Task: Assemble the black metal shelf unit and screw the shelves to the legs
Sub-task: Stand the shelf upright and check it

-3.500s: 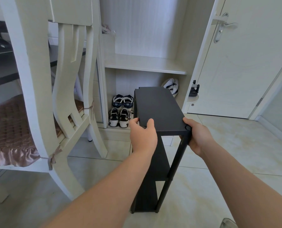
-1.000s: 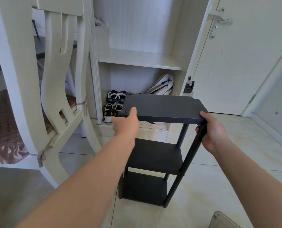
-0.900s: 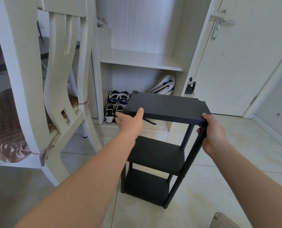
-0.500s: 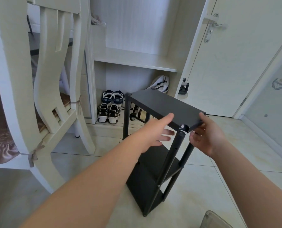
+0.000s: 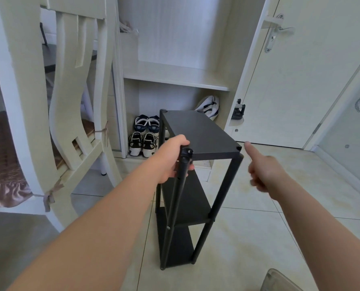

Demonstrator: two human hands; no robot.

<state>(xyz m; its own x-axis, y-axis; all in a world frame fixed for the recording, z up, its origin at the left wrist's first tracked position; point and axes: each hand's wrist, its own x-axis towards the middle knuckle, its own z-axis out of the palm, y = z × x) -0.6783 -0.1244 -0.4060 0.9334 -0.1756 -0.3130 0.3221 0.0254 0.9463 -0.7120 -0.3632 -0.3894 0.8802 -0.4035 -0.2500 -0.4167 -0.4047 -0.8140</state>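
My left hand (image 5: 172, 162) grips the near left leg (image 5: 176, 206) just under the top shelf (image 5: 198, 133); my right hand (image 5: 265, 173) holds nothing, one finger stretched toward the near right corner. The black shelf unit (image 5: 185, 198) stands upright on the floor tiles (image 5: 248, 238). It looks assembled to me; next I should check each screw

The shelf unit (image 5: 198, 133) hides its far-right leg behind its own boards, and its bottom board shows only in part under the middle one. The left hand (image 5: 168, 162) grips the near-left leg (image 5: 175, 206), which covers part of its fingers. Right of the unit, the right hand (image 5: 265, 171) is blurred, and only one outstretched finger can be made out. Behind the unit, the shoes (image 5: 142, 141) and a white thing (image 5: 209, 105) are partly covered. Right of the unit's foot, a clear object (image 5: 280, 279) is cut off by the bottom edge and cannot be identified. Left of the unit, the chair (image 5: 74, 101) runs off frame.
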